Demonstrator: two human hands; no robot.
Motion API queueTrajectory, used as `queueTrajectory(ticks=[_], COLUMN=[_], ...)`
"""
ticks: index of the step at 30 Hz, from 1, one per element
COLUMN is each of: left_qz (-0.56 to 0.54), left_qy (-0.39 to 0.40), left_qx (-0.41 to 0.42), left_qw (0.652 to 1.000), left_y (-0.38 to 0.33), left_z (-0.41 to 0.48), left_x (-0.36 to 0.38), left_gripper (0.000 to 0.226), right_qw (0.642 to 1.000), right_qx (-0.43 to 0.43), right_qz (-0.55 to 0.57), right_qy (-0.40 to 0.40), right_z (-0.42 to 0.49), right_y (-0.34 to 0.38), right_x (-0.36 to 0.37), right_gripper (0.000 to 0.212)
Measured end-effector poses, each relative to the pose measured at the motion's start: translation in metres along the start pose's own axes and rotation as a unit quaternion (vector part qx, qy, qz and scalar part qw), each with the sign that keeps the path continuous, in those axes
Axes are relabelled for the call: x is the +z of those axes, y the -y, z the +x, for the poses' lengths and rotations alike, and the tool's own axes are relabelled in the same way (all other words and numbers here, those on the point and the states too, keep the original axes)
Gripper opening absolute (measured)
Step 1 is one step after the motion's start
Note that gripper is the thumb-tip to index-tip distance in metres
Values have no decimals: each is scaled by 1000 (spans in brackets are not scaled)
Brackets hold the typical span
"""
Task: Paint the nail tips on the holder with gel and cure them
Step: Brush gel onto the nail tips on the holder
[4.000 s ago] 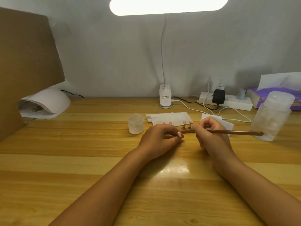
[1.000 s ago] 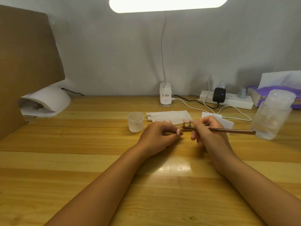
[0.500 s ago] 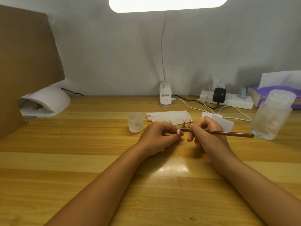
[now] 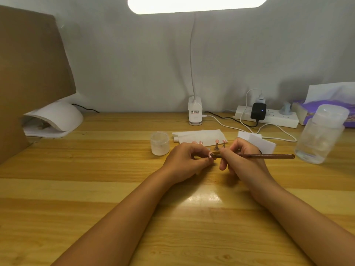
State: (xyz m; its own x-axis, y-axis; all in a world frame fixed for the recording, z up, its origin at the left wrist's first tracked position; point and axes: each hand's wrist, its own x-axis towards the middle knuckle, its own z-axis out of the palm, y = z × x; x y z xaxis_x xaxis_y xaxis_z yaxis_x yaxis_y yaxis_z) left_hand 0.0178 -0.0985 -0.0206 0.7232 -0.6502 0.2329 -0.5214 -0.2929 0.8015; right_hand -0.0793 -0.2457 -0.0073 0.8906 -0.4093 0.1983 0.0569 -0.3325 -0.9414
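left hand (image 4: 185, 162) pinches a nail tip (image 4: 210, 154) — stand hidden by fingers; right hand (image 4: 243, 160) grips the brush (image 4: 269, 156), bristles indistinct.

Striped wooden desk (image 4: 76, 189) against a grey wall (image 4: 134, 64), bright lamp bar (image 4: 197, 4) overhead.

The striped yellow-brown wooden tabletop (image 4: 96, 189) is seen varnished smooth and glossy. Frosted plastic is shown by the small round translucent jar (image 4: 159, 143), clear plastic by the tall capped bottle (image 4: 319, 135) at the right edge. The large brown cardboard sheet (image 4: 28, 64) at the left edge is matt; the thin red-brown brush handle (image 4: 265, 156) is shiny.
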Motion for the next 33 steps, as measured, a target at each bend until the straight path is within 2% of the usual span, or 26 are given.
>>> queueTrajectory(ticks=[11,18,23,33], left_qz=[-4,-27,-23,-16], left_qy=[-2,5,9,12], left_qx=[1,-6,-11,-16], left_qw=[1000,1000,1000,1000], left_y=[-1,-3,-3,-4], left_z=[-2,-3,-2,-2], left_x=[-1,0,0,0], left_gripper=[10,8,8,7], right_qw=[1000,995,996,999], right_qx=[16,9,5,11], right_qz=[5,88,80,27], right_qy=[-10,-42,-31,-28], right_z=[0,-2,-2,0], right_y=[1,4,4,2], right_x=[0,-3,-2,-1], right_gripper=[16,20,25,17])
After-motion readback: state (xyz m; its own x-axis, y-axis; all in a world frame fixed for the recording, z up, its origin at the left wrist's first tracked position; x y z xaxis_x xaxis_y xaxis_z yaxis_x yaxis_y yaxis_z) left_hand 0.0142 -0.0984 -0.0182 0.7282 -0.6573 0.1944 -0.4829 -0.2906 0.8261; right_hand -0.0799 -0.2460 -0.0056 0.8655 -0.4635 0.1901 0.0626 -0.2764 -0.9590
